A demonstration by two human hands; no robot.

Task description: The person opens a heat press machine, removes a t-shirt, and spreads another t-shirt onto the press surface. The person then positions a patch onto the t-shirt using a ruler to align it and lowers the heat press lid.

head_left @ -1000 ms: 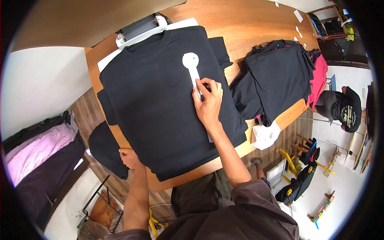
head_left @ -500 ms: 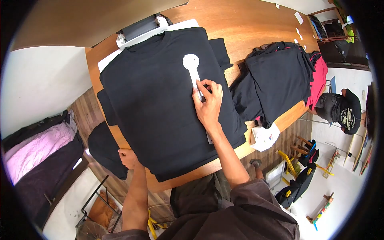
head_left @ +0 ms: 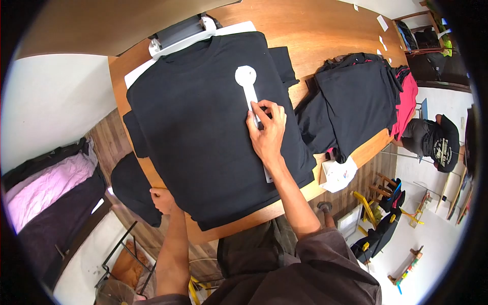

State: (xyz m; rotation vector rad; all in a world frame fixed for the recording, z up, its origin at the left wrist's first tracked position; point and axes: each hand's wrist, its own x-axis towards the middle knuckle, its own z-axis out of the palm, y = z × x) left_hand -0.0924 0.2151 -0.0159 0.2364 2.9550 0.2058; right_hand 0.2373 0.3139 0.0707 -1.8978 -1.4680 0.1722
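A black T-shirt (head_left: pixel 198 122) lies spread flat on the wooden table, its neckline towards the far side. On its right part rests a white flat tool with a round head and a long straight handle (head_left: pixel 246 77). My right hand (head_left: pixel 269 133) pinches that handle between thumb and fingers, covering its middle; a greyish end shows below the wrist. My left hand (head_left: pixel 163 201) is curled closed at the table's near left edge (head_left: pixel 151 175), beside the shirt. Its fingertips are partly hidden.
A white machine with a dark roller (head_left: pixel 180 35) stands behind the shirt. To the right lie piled black garments (head_left: pixel 356 96) and a red cloth (head_left: pixel 406 104). A white bag (head_left: pixel 338 174) hangs by the table edge. Another person (head_left: pixel 432 140) is at far right.
The view has shifted very slightly. My right hand and the white tool appear a little further right; my left hand stays at the table edge.
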